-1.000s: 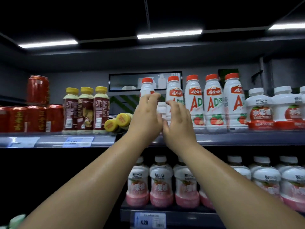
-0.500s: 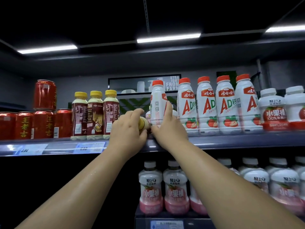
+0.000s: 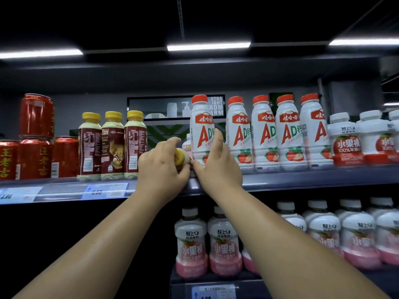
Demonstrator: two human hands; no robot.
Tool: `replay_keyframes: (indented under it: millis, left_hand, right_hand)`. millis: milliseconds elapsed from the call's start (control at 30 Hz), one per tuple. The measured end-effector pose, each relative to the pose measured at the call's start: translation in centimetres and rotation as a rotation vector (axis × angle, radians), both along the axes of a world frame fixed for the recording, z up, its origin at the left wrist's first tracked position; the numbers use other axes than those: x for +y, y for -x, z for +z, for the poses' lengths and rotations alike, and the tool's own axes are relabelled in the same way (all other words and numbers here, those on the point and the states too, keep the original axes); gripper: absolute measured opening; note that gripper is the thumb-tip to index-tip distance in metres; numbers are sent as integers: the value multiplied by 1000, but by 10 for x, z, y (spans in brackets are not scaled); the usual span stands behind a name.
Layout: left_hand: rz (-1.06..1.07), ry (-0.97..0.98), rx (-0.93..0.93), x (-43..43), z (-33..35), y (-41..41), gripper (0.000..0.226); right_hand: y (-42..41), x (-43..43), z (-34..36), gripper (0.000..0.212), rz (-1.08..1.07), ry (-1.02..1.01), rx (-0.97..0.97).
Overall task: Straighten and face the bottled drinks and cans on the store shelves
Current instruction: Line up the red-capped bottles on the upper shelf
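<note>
Dim store shelving fills your view, and the work is on the upper shelf (image 3: 302,180). Take the leftmost AD bottle (image 3: 201,130) as your mark. Just left of its base lies the yellow-capped bottle (image 3: 181,157), tipped on its side, its long axis seemingly running front to back with the cap toward you. Your left hand (image 3: 160,171) is curled over it, fingers (image 3: 171,141) wrapped behind the cap, so that hand has it. Your right hand (image 3: 218,169) sits at the AD bottle's foot, its index finger (image 3: 218,137) straight against the label, gripping nothing. Righting the fallen bottle likely means swinging its cap upward, then carrying it further left of the AD bottle, toward the three upright brown-label bottles (image 3: 112,145).
</note>
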State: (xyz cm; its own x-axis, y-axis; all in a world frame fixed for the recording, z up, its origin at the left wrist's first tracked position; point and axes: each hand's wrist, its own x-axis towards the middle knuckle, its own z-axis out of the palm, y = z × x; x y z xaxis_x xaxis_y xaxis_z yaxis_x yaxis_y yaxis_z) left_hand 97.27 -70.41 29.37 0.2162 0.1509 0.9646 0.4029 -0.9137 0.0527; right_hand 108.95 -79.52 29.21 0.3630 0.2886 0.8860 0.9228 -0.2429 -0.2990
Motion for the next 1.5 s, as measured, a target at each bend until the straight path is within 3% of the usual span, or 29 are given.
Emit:
replay_keyframes:
  millis: [367, 600, 700, 767, 1000, 1233, 1333, 1500]
  left_hand:
    - [8, 364, 257, -47, 65, -28, 54]
    - [230, 179, 281, -65, 55, -40, 60]
    - [-30, -10, 97, -80, 31, -53, 68]
    - [-150, -8, 42, -87, 14, -65, 73]
    - [-51, 249, 44, -74, -1, -85, 83]
    - [-23, 345, -32, -65, 11, -91, 82]
    - [-165, 393, -94, -63, 12, -91, 80]
    - [-195, 328, -84, -63, 8, -89, 76]
  right_hand:
    - [-7, -12, 0, 92, 92, -13, 5]
    - [-25, -37, -4, 68, 172, 28, -117]
    - [-37, -49, -8, 51, 165, -84, -264]
    - [-50, -55, -10, 48, 70, -146, -376]
    - [-79, -75, -9, 77, -276, 91, -294]
    - [-85, -71, -11, 103, -285, 46, -46]
    - [-84, -71, -10, 104, -277, 71, -44]
    - [-82, -71, -11, 101, -255, 41, -42]
